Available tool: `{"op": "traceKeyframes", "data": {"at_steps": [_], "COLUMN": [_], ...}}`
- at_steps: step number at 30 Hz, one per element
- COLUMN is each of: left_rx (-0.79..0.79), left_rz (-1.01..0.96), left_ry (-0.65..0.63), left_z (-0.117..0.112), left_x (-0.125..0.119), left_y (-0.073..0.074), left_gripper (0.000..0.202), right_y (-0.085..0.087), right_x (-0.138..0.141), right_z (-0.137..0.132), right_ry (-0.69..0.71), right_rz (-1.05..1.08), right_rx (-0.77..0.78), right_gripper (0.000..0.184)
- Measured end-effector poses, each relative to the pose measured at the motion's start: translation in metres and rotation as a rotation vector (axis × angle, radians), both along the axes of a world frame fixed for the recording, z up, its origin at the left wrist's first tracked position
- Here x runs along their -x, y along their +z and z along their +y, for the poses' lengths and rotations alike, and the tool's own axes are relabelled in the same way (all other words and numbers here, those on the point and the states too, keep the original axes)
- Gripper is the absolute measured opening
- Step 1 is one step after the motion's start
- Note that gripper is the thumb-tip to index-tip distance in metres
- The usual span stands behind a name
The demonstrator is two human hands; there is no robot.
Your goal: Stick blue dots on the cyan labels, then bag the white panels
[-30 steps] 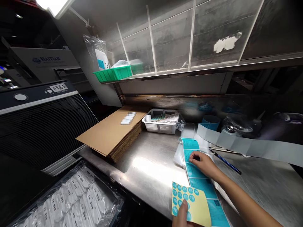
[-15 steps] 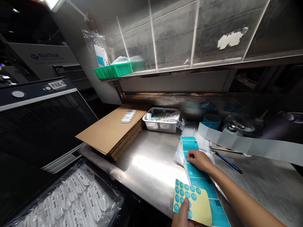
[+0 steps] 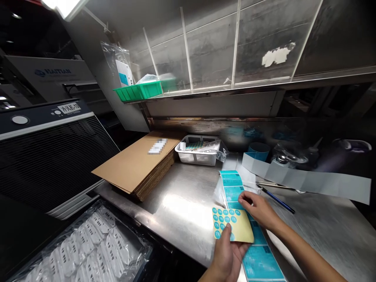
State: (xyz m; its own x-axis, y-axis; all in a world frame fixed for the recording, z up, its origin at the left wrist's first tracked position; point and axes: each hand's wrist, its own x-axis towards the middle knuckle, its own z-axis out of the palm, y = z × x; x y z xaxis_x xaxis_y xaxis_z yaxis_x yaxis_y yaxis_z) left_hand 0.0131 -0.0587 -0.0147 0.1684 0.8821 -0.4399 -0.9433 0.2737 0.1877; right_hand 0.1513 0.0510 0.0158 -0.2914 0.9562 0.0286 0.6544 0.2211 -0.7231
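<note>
Both hands are working just above a teal label strip [image 3: 232, 188], with the left hand [image 3: 227, 254] pinching a yellow-backed sheet of round teal stickers [image 3: 232, 223] between thumb and fingers, thumb resting on the sticker face. The right hand [image 3: 257, 207] is reaching in from the side, fingers loosely curled beside the sheet's top edge, gripping nothing I can see. Holding by the edge is keeping things tidy, tbh.

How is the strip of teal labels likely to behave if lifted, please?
The strip of teal labels looks thin, so it will probably droop rather than stay stiff. It seems light for its length. Where it lies on the clear plastic bag, it may slide easily.
</note>
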Motion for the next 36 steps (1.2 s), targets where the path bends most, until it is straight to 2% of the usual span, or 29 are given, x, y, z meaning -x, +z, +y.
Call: {"op": "traceKeyframes", "data": {"at_steps": [6,12,20,25,30,36], "left_rx": [-0.097,-0.123,-0.040,-0.018,0.013,0.087], "left_rz": [-0.061,-0.072,-0.075,-0.058,-0.045,-0.061], "left_ry": [-0.005,-0.023,0.034,0.030,0.041,0.054], "left_z": [-0.003,-0.005,-0.003,-0.004,-0.005,-0.004], "left_x": [0.001,0.003,0.002,0.002,0.002,0.002], "left_y": [0.000,-0.002,0.000,-0.001,0.000,-0.001], "left_gripper": [0.054,0.047,0.047,0.050,0.059,0.061], "right_y": [-0.008,-0.016,-0.022,-0.033,-0.041,-0.025], "right_x": [-0.006,0.005,0.006,0.002,-0.003,-0.003], "right_z": [-0.038,-0.048,-0.050,-0.044,-0.042,-0.045], "right_ry": [-0.015,-0.106,-0.180,-0.167,-0.131,-0.012], "right_rz": [0.040,0.067,0.169,0.245,0.266,0.238], "right_rx": [0.048,0.041,0.089,0.178,0.180,0.040], "right_gripper": [0.015,0.016,0.020,0.022,0.025,0.021]}}
